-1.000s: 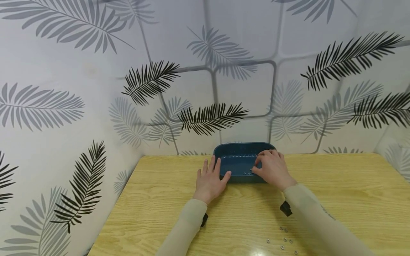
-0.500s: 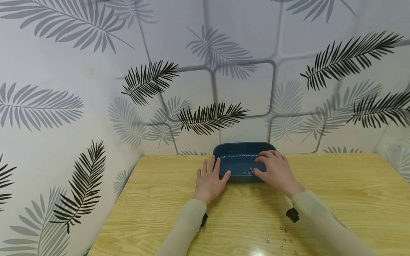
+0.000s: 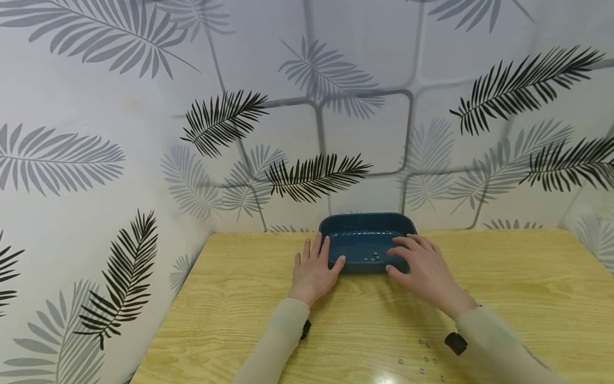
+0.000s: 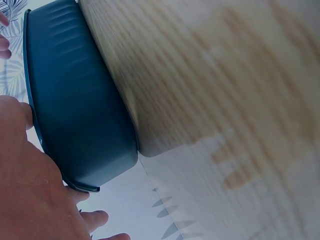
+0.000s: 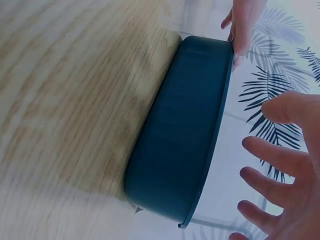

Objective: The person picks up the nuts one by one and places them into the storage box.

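Observation:
A dark blue rectangular tray (image 3: 364, 269) stands at the far edge of the table. Inside it, near the front wall, lie several small metal nuts (image 3: 372, 260). My left hand (image 3: 313, 274) rests on the tray's left end, its fingers spread and its thumb at the front rim. Over the right end hovers my right hand (image 3: 427, 272), fingers spread apart with nothing between them. In the right wrist view, the fingertips (image 5: 252, 175) of that hand stand apart from the tray's rim.
More small nuts (image 3: 426, 359) lie scattered on the wooden table (image 3: 230, 298) near its front, left of the right sleeve (image 3: 499, 336). A wall covering with a leaf pattern (image 3: 316, 176) rises right behind the tray. Each wrist carries a black camera strap (image 3: 455, 343).
My right thumb and fingers have parted from their pinch above the nuts in the tray. That hand has drawn back to the right, while the left hand stays in place.

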The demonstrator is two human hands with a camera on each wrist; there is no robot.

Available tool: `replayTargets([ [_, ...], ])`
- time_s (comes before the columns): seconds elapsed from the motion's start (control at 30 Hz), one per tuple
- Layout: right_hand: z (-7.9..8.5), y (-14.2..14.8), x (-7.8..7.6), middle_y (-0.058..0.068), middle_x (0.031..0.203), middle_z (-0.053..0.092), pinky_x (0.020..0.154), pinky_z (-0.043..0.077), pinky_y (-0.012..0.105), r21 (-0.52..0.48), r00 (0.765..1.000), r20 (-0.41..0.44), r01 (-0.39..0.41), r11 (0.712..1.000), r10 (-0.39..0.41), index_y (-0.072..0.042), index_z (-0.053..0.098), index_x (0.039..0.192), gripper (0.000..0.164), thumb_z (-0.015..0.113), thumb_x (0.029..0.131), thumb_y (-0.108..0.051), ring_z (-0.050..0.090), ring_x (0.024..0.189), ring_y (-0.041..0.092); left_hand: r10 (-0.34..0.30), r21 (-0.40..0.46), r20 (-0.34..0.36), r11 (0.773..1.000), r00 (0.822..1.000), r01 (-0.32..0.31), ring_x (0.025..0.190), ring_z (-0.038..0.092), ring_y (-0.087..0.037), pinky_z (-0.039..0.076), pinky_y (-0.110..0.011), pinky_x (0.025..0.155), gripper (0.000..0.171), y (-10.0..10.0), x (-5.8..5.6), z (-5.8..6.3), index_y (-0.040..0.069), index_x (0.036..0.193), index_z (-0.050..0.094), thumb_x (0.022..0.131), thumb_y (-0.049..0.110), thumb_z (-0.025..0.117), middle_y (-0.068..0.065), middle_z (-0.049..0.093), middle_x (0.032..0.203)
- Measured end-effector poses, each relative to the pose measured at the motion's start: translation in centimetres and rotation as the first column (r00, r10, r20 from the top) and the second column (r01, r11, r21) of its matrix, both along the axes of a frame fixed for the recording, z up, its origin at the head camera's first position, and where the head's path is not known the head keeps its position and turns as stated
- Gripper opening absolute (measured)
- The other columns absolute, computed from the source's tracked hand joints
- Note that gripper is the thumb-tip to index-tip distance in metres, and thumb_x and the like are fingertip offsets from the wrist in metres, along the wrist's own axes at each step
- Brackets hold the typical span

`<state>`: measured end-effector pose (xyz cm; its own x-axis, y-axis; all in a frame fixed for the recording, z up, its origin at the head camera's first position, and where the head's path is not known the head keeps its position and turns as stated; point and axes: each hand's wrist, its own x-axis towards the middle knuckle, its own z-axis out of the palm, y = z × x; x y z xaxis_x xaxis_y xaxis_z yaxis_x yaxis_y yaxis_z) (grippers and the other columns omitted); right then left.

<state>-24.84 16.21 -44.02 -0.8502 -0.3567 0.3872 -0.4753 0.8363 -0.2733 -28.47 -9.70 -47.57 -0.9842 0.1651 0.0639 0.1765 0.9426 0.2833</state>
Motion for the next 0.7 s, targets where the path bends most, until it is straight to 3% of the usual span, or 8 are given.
replayTargets([
  [0.7,0.4,1.6,3.8,0.008,0.129,0.061,0.099,0.033,0.061,-0.061,0.995,-0.081,-0.068,0.996,0.063,-0.016,0.073,0.106,0.020,0.072,0.087,-0.024,0.045,0.126,0.036,-0.002,0.006,-0.002,1.000,1.000,0.002,0.150,0.002,-0.029,0.013,-0.058,0.116,0.075,0.0,0.0,0.0,0.020,0.160,0.015,0.100,0.064,0.028,-0.002,0.004,0.165],
])
